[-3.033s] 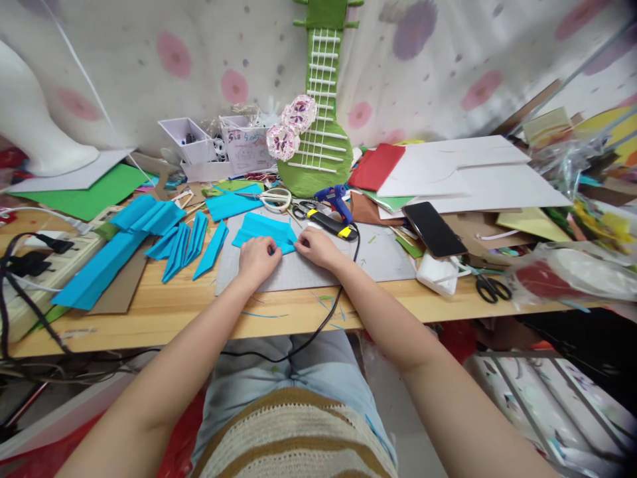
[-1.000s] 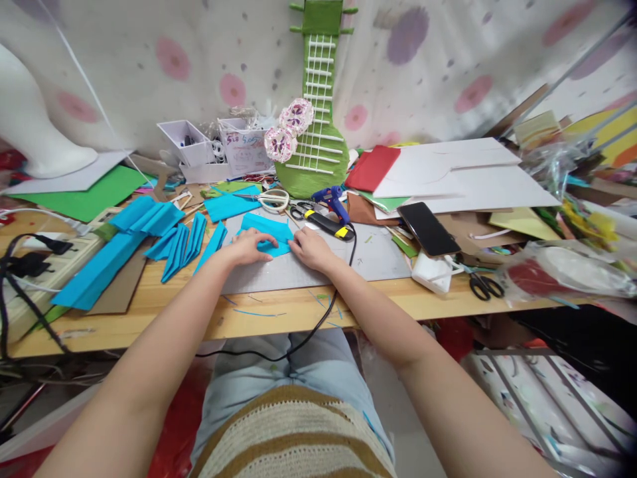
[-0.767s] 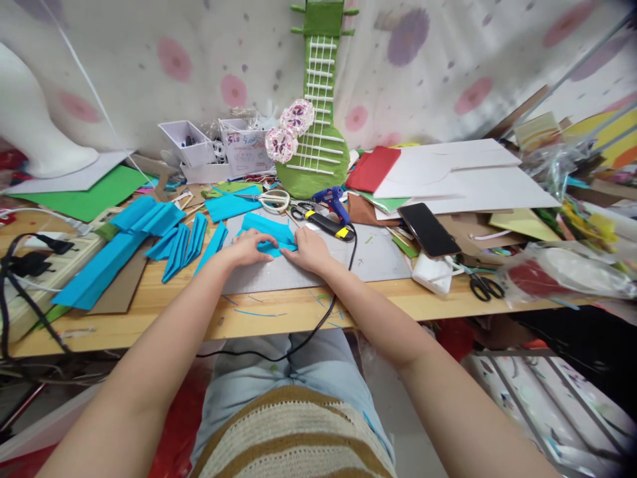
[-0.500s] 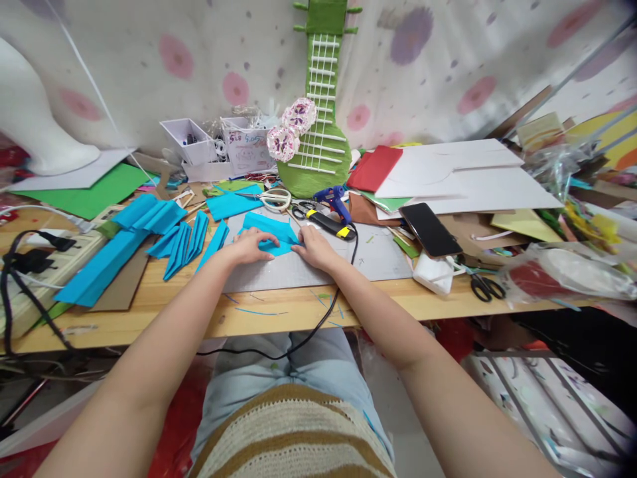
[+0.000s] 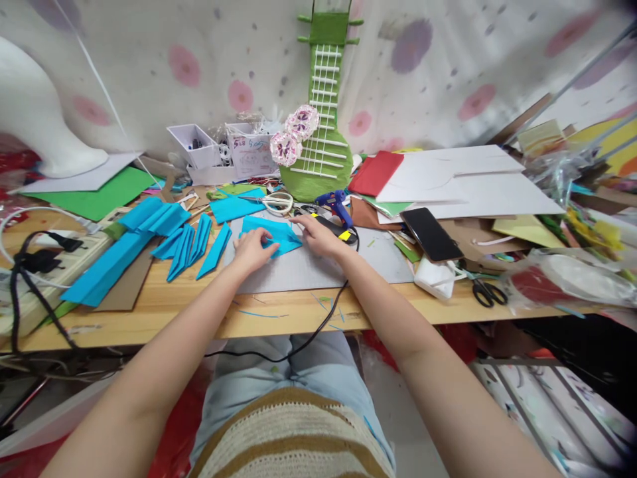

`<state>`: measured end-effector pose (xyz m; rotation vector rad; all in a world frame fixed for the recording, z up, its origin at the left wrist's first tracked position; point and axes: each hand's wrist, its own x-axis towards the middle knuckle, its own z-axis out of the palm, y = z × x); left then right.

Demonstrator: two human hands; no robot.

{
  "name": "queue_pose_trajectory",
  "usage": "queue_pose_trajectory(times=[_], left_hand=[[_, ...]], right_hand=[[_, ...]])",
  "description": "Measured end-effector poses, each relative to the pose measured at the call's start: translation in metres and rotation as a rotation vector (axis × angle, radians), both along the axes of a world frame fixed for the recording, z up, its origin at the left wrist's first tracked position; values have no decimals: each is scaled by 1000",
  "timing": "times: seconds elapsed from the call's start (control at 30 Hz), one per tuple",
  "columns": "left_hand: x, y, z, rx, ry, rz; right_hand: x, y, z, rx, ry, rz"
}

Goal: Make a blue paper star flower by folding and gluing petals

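On the tabletop (image 5: 164,309) lies a cutting mat (image 5: 308,269). A folded paper sheet (image 5: 273,234) rests on its far left part, between the left hand (image 5: 253,251) and the right hand (image 5: 321,236). Folded paper strips (image 5: 186,240) lie left of the mat, a glue gun (image 5: 336,202) behind it, and a phone (image 5: 432,234) to its right.

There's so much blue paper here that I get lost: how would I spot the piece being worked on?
Start at the green paper guitar against the back wall; in front of it lies a grey mat. The blue sheet on that mat, under the left hand and right hand, is the one. The other blue pieces lie untouched, left of the mat.
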<state>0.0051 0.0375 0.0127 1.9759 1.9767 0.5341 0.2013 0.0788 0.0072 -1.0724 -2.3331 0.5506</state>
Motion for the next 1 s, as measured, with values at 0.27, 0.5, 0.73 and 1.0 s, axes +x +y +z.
queue_pose_trajectory(times=[0.27,0.5,0.73,1.0], left_hand=[[16,-1,0,-21,-55,0],[-2,9,11,84,13,2],[-11,-6,17,275,44,-94],[-18,1,-1,162,68,122]], right_hand=[[-28,31,26,160,-436,164],[-16,10,37,133,-517,93],[-18,-27,33,111,-492,241],[-21,-11,17,-99,-312,303]])
